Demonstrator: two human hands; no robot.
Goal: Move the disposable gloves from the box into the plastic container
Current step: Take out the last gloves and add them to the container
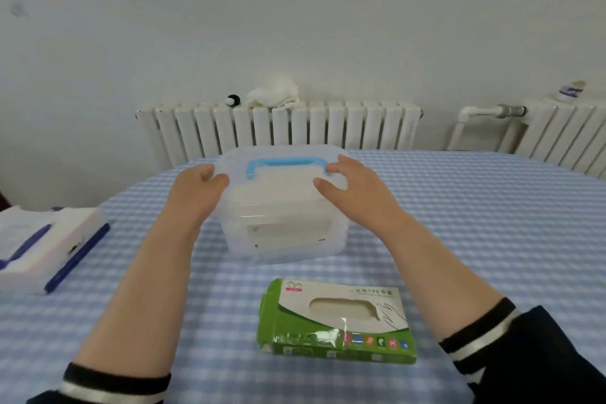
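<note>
— Gloves? They're lying inside the green cardboard glove box [337, 321], nearest us on the checked tablecloth [475, 223].
— And the hands?
— The left hand [196, 187] and right hand [354, 184] are both gripping the lidded clear plastic container [282, 223].

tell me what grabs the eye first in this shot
Two bare hands, left hand and right hand, grip the lid ends of a clear plastic container with a blue handle at the centre of the blue checked tablecloth. Nearer the camera lies a green cardboard glove box, its oval opening facing up.
</note>
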